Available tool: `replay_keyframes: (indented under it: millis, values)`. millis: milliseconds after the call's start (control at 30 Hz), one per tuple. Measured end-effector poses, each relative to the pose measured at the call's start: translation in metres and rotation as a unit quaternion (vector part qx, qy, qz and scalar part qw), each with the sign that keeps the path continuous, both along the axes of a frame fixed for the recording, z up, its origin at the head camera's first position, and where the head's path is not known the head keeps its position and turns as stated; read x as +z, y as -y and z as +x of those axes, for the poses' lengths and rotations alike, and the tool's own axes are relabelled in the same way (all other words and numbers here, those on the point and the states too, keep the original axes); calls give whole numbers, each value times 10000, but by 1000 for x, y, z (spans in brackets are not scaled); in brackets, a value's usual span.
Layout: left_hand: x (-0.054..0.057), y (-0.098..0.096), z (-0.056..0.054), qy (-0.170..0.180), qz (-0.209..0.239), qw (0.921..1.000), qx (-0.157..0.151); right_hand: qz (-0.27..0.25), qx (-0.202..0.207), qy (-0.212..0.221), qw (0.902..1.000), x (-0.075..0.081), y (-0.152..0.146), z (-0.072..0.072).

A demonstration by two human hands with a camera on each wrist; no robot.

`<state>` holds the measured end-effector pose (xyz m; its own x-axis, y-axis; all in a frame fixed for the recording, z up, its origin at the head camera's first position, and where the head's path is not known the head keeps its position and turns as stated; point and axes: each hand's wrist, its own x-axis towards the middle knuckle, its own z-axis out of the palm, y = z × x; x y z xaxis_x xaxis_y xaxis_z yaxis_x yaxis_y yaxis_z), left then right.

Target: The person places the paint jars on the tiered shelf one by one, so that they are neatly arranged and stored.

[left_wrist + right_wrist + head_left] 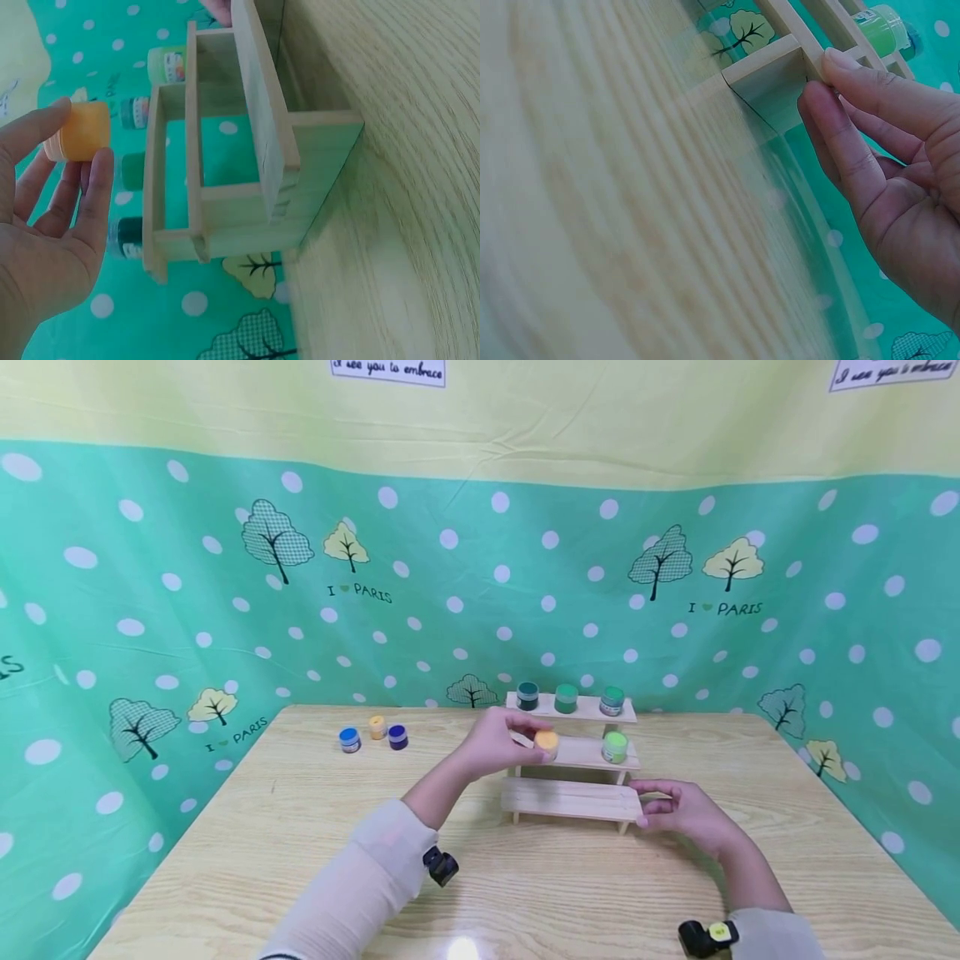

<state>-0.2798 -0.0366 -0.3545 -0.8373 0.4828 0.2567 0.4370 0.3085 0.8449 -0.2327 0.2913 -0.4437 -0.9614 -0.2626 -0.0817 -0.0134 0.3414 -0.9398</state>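
Observation:
My left hand (497, 743) holds a small orange paint jar (546, 744) between thumb and fingers over the left part of the rack's middle step. In the left wrist view the same orange jar (84, 132) is apart from the wood. A three-step wooden display rack (570, 798) stands on the table. With thumb and fingertips, my right hand (688, 814) pinches the right end of its lowest step. A light green jar (615, 747) sits at the right of the middle step. Along the top step stand a dark green jar (527, 696), a green jar (566, 698) and a teal-green jar (612, 701).
Left of the rack on the wooden table (315, 835) stand a blue jar (349, 740), a yellow-orange jar (377, 727) and a purple jar (397, 737). A green dotted curtain (480, 610) hangs behind the table and along its sides.

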Motion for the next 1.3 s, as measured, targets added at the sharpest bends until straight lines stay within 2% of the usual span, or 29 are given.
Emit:
replay_keyframes:
  millis: [100,300,533,733,967,1300]
  values:
    - [-1,-7,-3,-41,-134,9998,104,-1,11,-11,10000,0,0,0]
    - [-3,-20,-7,369,42,9990,244,32,-72,36,10000,-1,1,0]
    - [-8,-30,-15,357,9,9990,284,67,-62,3,10000,-2,0,-1]
    - [-14,-36,-22,609,43,9975,346,30,-9,-22,10000,-2,-1,-1]
    - [-25,-42,-30,445,-192,9977,475,54,-46,-36,10000,-2,0,-1]
    - [-29,-50,-34,679,34,9955,656,116,-178,39,9998,-1,1,-1]
